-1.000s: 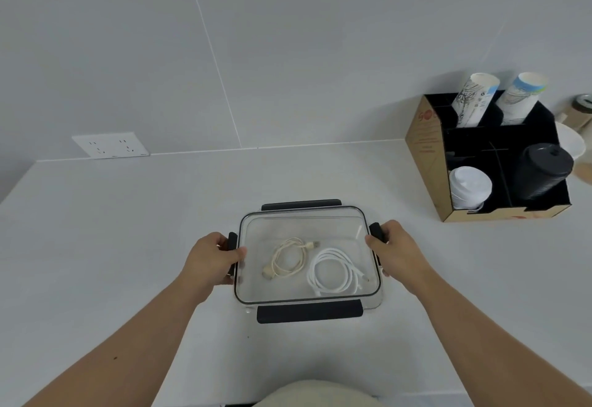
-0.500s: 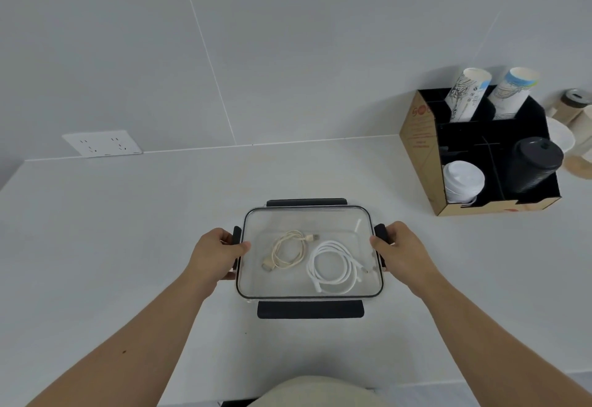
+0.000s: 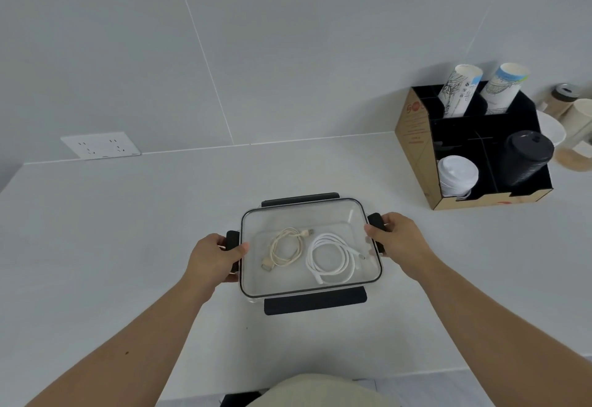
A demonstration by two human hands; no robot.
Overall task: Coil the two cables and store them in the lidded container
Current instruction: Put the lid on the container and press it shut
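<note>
Both hands grip the container [image 3: 309,208] by its short sides. The left hand [image 3: 213,256] is wrapped around the black side latch [image 3: 233,240], thumb laid on the edge of the clear lid [image 3: 352,211]. The right hand [image 3: 398,240] closes on the opposite latch [image 3: 375,220] in the same way, thumb on the lid's rim. Neither hand holds anything else.

Just nearer than the grips, the front latch [image 3: 315,301] lies folded out flat on the counter [image 3: 128,246], unfastened. Between the two hands, under the lid, both cables lie coiled on the container floor: the beige cable [image 3: 285,249] toward the left hand, the white cable [image 3: 331,259] toward the right hand, side by side, coils close together; whether they touch cannot be told. Beyond the hands the back latch [image 3: 299,200] shows along the far edge of the lid.

Farther off, well to the right of the right hand, a cardboard cup holder [image 3: 416,150] stands on the counter with paper cups [image 3: 458,91] and lidded cups in its compartments. Far beyond the left hand a socket [image 3: 101,145] sits on the tiled wall [image 3: 288,38].
</note>
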